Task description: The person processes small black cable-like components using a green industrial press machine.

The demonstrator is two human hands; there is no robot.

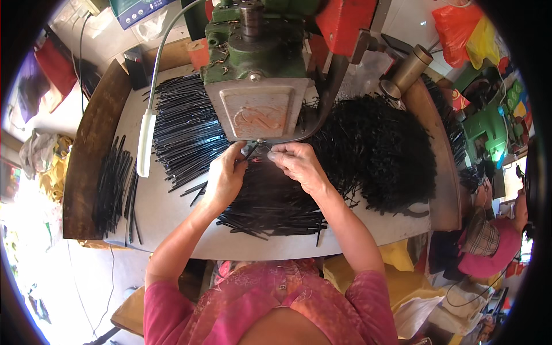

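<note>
My left hand and my right hand meet under the head of a green press machine. Between their fingertips they pinch a thin black strip right at the machine's lower tip. Below my hands lies a heap of straight black strips. A second pile of straight strips spreads left of the machine. To the right sits a big tangled mound of black bent pieces.
The white table has a dark raised rim with more black strips on its left side. A white-handled lamp arm hangs at the left. Another person in a pink cap sits at the right near a green machine.
</note>
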